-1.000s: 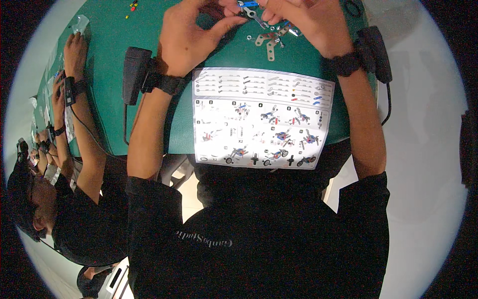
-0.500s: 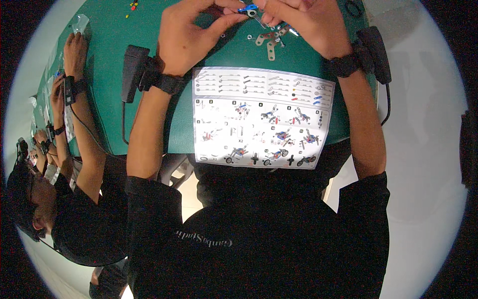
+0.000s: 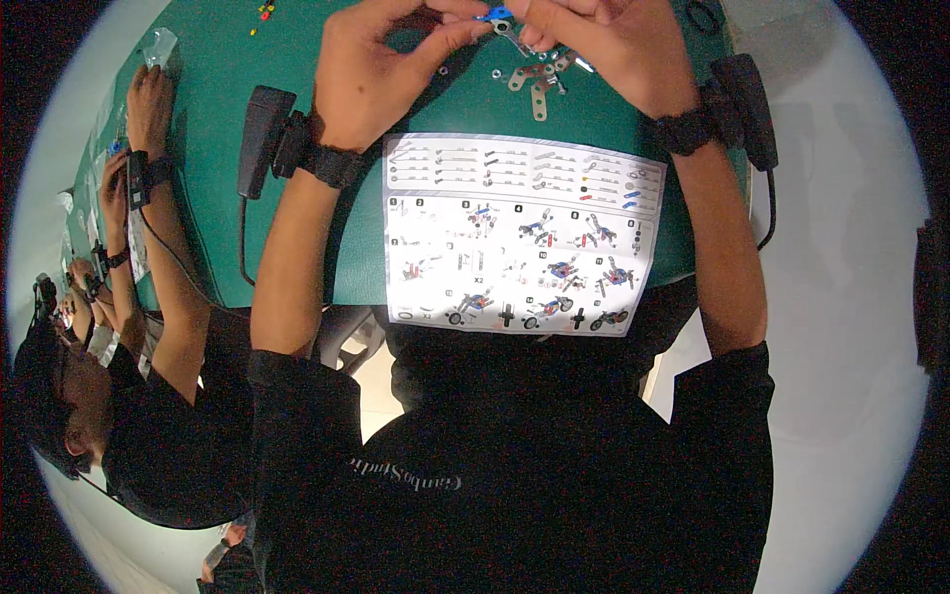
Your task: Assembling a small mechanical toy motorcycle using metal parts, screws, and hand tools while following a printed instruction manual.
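Close together at the far edge of the view, both my hands are pinched on a small blue part [image 3: 498, 14] with a grey metal link [image 3: 516, 42] at it. My left hand [image 3: 381, 74] grips the part between thumb and fingers from the left. From the right, the thumb and fingers of my right hand [image 3: 618, 49] close on it; some fingertips are cut off by the upper edge. Under the right hand lie perforated metal strips [image 3: 538, 99] with several screws and nuts. A printed instruction sheet [image 3: 465, 213] lies nearer to me, partly over the table edge.
The table has a green top [image 3: 237, 59]. Small red and yellow pieces [image 3: 265, 14] lie at the far left, black rings [image 3: 703, 15] at the far right. Along the left side, another person's hand [image 3: 148, 104] rests by a clear plastic bag [image 3: 160, 45].
My hands stay nearly in place, and the blue part has tilted slightly between the fingers. At the lower left, a person in the background has shifted, with an arm now showing.
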The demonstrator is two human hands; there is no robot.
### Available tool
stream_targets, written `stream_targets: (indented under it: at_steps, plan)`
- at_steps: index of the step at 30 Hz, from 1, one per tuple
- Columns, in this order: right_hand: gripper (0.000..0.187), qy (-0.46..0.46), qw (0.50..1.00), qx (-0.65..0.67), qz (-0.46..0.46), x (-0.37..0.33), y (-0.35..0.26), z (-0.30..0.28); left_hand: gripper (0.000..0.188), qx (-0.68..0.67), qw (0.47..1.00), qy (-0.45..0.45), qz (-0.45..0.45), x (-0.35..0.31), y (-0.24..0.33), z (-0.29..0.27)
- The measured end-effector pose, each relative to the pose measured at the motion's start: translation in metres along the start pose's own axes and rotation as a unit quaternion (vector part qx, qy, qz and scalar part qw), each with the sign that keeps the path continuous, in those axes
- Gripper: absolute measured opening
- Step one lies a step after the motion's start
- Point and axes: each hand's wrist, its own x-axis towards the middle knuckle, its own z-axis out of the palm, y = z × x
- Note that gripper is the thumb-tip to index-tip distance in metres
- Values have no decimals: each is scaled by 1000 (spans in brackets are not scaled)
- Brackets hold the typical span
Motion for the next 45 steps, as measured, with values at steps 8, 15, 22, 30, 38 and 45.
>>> stream_targets:
  at_steps: [8,15,22,30,38,45]
  plan:
    - [15,-36,986,-160,16,-1,-13,4,15,41,998,-4,48,1,4,3]
    - [19,-42,983,-178,-3,-1,-7,3,19,57,996,-13,63,1,2,2]
    - [18,-53,977,-204,2,0,-9,-1,19,130,989,-5,73,2,19,3]
    - [23,-31,994,-93,47,-2,-13,3,14,111,990,3,85,2,9,2]
    - [27,-58,998,22,13,-4,-10,-3,11,-89,996,5,-5,-3,-7,1]
    - [19,-62,990,-120,44,1,-17,0,13,-84,996,0,40,-1,-8,3]
